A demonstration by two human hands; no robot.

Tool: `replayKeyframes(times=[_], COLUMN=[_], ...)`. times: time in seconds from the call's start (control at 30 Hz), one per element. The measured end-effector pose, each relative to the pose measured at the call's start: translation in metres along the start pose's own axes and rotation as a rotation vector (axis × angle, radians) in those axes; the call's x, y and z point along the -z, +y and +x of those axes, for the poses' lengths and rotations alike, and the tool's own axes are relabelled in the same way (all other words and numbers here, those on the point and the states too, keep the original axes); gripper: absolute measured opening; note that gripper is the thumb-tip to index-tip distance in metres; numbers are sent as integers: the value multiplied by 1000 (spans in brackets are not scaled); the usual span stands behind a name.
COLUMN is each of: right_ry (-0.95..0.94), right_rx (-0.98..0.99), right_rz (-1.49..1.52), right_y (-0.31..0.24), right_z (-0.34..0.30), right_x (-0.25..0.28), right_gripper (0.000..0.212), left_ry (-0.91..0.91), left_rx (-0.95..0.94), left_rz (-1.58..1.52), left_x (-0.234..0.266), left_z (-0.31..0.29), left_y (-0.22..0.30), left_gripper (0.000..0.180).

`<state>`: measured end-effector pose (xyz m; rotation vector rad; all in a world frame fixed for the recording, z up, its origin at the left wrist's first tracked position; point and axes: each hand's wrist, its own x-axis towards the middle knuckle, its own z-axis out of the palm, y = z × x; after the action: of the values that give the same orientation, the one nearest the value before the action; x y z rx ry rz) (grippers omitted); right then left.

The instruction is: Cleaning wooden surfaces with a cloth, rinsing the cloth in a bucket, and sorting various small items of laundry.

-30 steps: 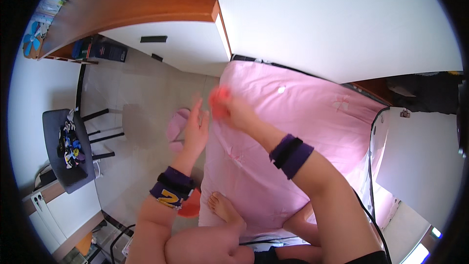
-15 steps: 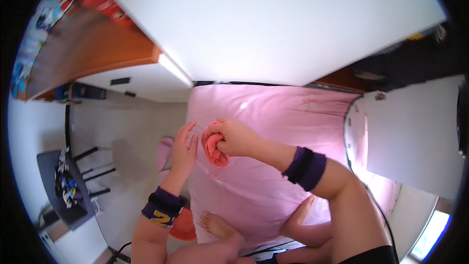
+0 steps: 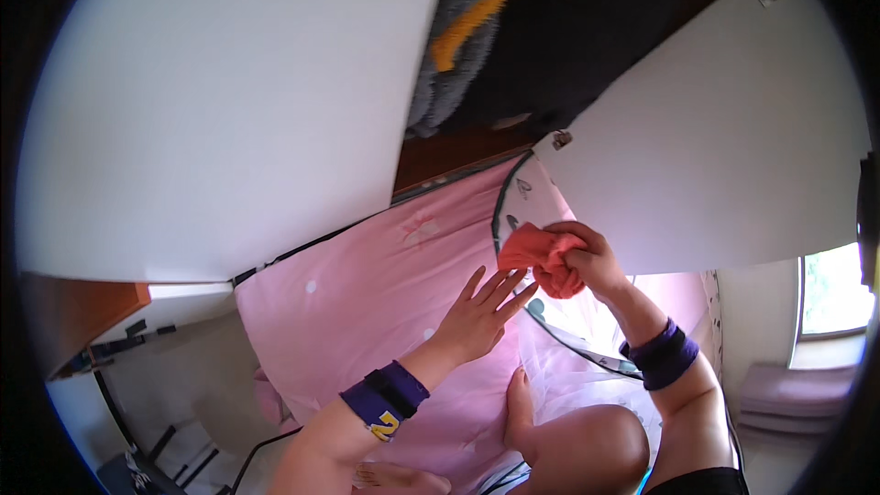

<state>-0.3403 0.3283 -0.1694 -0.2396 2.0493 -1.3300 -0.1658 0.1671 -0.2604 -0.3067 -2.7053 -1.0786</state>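
Cloth (image 3: 532,249) is clamped in right fingers (image 3: 570,230) — left fingers (image 3: 503,289) apart, left wristband (image 3: 380,396) bearing a yellow numeral (image 3: 386,426).

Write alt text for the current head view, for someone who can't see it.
A bare right hand grips a crumpled coral-red cloth, while the bare, open left hand is close to it, over a pink fabric bedcover. Purple fabric wristbands circle both wrists; a flat white door stands beyond.
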Motion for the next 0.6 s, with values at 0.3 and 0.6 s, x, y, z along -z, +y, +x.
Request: replayKeyframes(times=[0.3,0.6], right_ry=[420,51], right_rx=[-399,6], right_rz=[408,512], right_y=[133,69], right_z=[-47,79], right_x=[111,9], right_gripper=[39,39], left_ry=[-285,-230], left_rx=[39,74], left_rz=[126,207], left_x=[-70,-85], left_z=[-46,-38], left_y=[-55,-56], left_gripper=[56,40])
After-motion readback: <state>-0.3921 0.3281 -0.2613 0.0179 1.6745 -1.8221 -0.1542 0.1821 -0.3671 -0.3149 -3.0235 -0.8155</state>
